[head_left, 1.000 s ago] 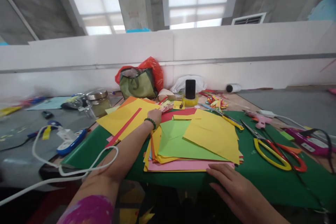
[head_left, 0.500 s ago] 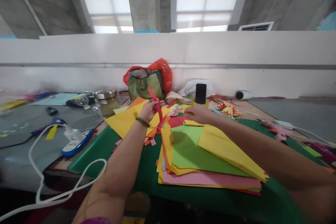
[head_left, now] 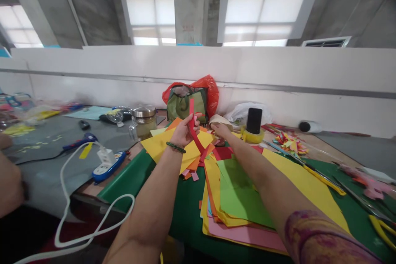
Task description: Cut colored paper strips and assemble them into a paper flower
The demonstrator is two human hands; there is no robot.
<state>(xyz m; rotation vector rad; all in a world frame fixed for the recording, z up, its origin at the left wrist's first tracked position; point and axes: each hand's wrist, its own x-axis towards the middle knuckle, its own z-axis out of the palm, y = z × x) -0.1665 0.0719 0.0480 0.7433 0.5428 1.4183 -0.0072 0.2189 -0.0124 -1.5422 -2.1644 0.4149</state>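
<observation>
Red paper strip pinched in my left hand, toward the worktop's back edge.

My left fingers grip the strip, one end pointing up, the other trailing down by the yellow sheets; my right hand is right at the beige roll near the back edge, and I cannot tell whether it grasps anything. Under my right forearm lies a paper stack, by the front edge on a green mat. Farther out, a lidded jar, a green bag and a phone stand along the back edge.
</observation>
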